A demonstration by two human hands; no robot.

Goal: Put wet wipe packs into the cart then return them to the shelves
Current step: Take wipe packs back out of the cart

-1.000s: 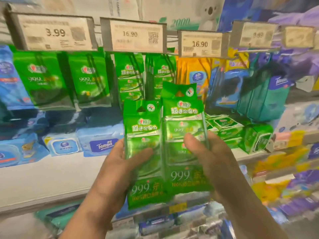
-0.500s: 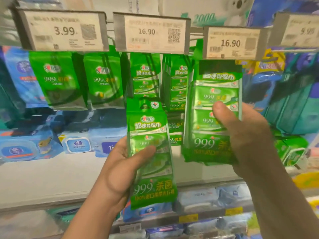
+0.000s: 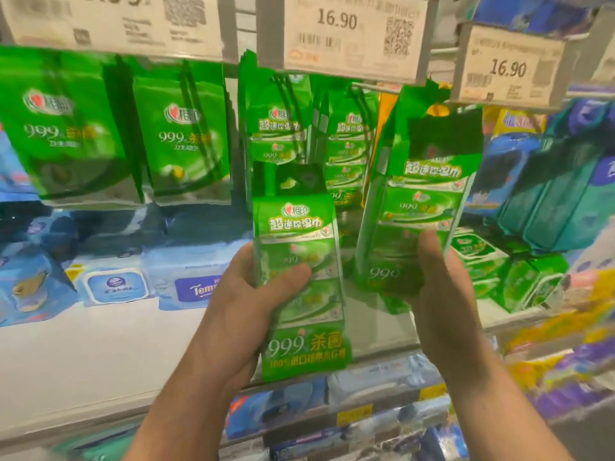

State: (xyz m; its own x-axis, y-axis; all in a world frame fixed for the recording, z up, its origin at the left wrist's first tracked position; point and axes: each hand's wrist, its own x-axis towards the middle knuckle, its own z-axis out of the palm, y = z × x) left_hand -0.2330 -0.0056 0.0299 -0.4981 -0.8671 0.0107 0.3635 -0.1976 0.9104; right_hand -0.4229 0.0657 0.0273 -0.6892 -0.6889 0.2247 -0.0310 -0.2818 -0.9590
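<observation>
— Since both hands were full at the shelf and no cart was in view, which step would you have said was in hand?

— The return, I judged. The right hand (image 3: pixel 442 294) gripped a green wet wipe multipack (image 3: pixel 422 207) by its lower end, thumb across the front, and held it raised and tilted so that its header card sat just under the right-hand 16.90 price tag (image 3: pixel 507 66). That looked like hanging it back on the peg (image 3: pixel 372 85) there.

— And the other hand?

— The left hand (image 3: pixel 239 314) was clamped on a second green multipack (image 3: pixel 299 281), thumb across the front and fingers behind. It was held upright, lower down, in front of the shelf edge and near the first pack but apart from it.

— Was the raised pack on the peg?

— I could not tell. The header was blurred and partly lost behind the tag.

— What did the next move call for?

— Lining the header's hole up with the peg tip and sliding the pack back against the hanging row of matching packs (image 3: pixel 349 154), then letting go. The film is limp, so the card might fold rather than thread. After that, the left pack needed the same, perhaps on the peg under the middle 16.90 tag (image 3: pixel 346 31).
</observation>
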